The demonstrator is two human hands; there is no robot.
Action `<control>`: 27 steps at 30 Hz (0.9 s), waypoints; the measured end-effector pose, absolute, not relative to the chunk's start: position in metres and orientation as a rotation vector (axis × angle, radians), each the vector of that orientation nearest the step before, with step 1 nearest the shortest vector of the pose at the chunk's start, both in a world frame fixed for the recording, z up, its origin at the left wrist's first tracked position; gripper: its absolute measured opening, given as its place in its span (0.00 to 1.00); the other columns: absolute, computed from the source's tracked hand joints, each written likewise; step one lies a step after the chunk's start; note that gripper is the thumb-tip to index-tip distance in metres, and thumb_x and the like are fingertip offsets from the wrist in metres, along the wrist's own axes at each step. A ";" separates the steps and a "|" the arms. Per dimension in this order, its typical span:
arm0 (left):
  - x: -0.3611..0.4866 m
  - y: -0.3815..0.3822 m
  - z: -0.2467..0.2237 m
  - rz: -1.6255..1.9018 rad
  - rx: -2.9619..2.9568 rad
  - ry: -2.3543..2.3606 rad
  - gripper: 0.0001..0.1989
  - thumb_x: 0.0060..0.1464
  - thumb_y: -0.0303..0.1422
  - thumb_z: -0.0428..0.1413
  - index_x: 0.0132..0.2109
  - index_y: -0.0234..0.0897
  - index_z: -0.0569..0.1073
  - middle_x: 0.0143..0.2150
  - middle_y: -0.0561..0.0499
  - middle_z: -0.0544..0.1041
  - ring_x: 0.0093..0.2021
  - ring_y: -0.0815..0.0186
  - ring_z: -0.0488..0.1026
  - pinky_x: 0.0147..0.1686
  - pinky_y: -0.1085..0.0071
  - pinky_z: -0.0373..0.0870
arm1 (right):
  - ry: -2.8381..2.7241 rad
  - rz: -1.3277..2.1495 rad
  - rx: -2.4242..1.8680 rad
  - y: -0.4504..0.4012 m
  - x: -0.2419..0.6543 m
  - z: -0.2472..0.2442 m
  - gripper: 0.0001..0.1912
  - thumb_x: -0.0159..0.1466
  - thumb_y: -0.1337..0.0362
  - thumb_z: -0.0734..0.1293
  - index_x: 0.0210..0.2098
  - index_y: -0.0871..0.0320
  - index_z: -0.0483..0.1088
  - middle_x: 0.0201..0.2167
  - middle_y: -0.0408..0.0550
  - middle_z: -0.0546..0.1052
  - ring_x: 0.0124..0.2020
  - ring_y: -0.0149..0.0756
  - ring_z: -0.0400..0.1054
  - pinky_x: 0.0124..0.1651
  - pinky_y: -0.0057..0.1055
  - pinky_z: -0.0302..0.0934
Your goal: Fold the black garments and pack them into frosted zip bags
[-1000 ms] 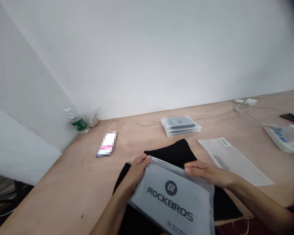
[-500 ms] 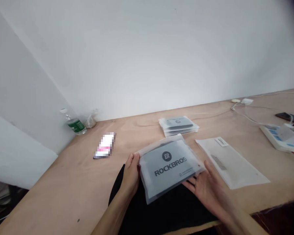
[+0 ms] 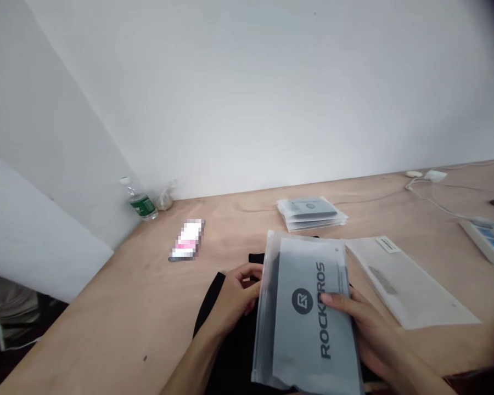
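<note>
- A plywood surface (image 3: pixel 107 312) lies beneath everything, with black fabric (image 3: pixel 230 334) spread under the frosted ROCKBROS pouch (image 3: pixel 308 312).
- A stack of pouches (image 3: pixel 312 214) is seen beyond the pouch, and a white sleeve (image 3: pixel 411 285) just right of it.
- The pouch is gripped by both hands: its left edge by the left hand (image 3: pixel 234 293), fingers tucked behind, its face by the right hand (image 3: pixel 366 329), thumb laid across.

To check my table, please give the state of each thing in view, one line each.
Grey frosted ROCKBROS plastic zip bag: held up, tilted.
Left hand: gripping the bag's left edge.
Right hand: thumb on the bag's front, fingers behind.
Soft black cloth: lying under the hands.
Stack of clear plastic bags: squared, lying flat.
Green-labelled plastic water bottle: standing, capped.
</note>
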State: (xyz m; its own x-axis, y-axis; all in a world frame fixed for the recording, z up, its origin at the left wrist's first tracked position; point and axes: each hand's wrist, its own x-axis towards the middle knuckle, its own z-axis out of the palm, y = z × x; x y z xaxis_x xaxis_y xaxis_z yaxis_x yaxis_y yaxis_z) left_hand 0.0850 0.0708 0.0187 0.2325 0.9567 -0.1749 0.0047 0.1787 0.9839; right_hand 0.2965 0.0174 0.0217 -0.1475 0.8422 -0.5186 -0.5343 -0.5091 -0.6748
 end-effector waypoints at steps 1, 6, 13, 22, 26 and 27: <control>0.085 0.071 0.017 0.974 1.141 1.108 0.13 0.41 0.37 0.63 0.33 0.36 0.70 0.20 0.61 0.64 0.13 0.80 0.52 0.12 0.82 0.46 | -0.439 1.800 -1.127 0.019 0.297 0.024 0.21 0.44 0.64 0.74 0.38 0.57 0.70 0.33 0.51 0.79 0.36 0.48 0.72 0.43 0.47 0.64; 0.082 0.069 0.019 0.999 1.150 1.077 0.15 0.44 0.39 0.61 0.38 0.36 0.72 0.23 0.58 0.69 0.11 0.81 0.54 0.09 0.82 0.44 | -0.499 1.745 -1.168 0.024 0.296 0.028 0.21 0.43 0.63 0.74 0.37 0.58 0.71 0.33 0.50 0.78 0.36 0.47 0.72 0.42 0.45 0.65; 0.088 0.063 0.023 0.701 1.051 1.046 0.13 0.42 0.37 0.62 0.34 0.34 0.74 0.15 0.59 0.65 0.11 0.79 0.55 0.08 0.82 0.46 | -0.715 1.834 -1.125 0.029 0.291 0.033 0.17 0.47 0.62 0.73 0.36 0.59 0.72 0.34 0.52 0.78 0.35 0.44 0.72 0.41 0.40 0.65; 0.084 0.065 0.018 0.727 0.905 1.016 0.13 0.43 0.38 0.62 0.30 0.33 0.70 0.16 0.59 0.66 0.09 0.81 0.53 0.07 0.83 0.43 | -0.765 1.627 -1.278 0.025 0.308 0.005 0.14 0.55 0.51 0.66 0.32 0.55 0.69 0.26 0.43 0.74 0.30 0.36 0.69 0.32 0.32 0.64; 0.082 0.067 0.020 0.869 0.830 0.987 0.13 0.43 0.36 0.63 0.32 0.35 0.67 0.16 0.62 0.65 0.08 0.84 0.51 0.07 0.85 0.42 | -0.779 1.350 -1.400 0.029 0.359 0.014 0.15 0.53 0.50 0.67 0.33 0.53 0.69 0.26 0.42 0.73 0.28 0.36 0.67 0.29 0.30 0.62; 0.082 0.068 0.020 0.912 0.804 0.982 0.13 0.44 0.36 0.62 0.32 0.36 0.66 0.15 0.63 0.63 0.07 0.84 0.52 0.07 0.86 0.42 | -0.797 1.227 -1.441 0.031 0.378 0.019 0.14 0.52 0.50 0.68 0.31 0.53 0.68 0.24 0.41 0.72 0.25 0.34 0.65 0.25 0.29 0.59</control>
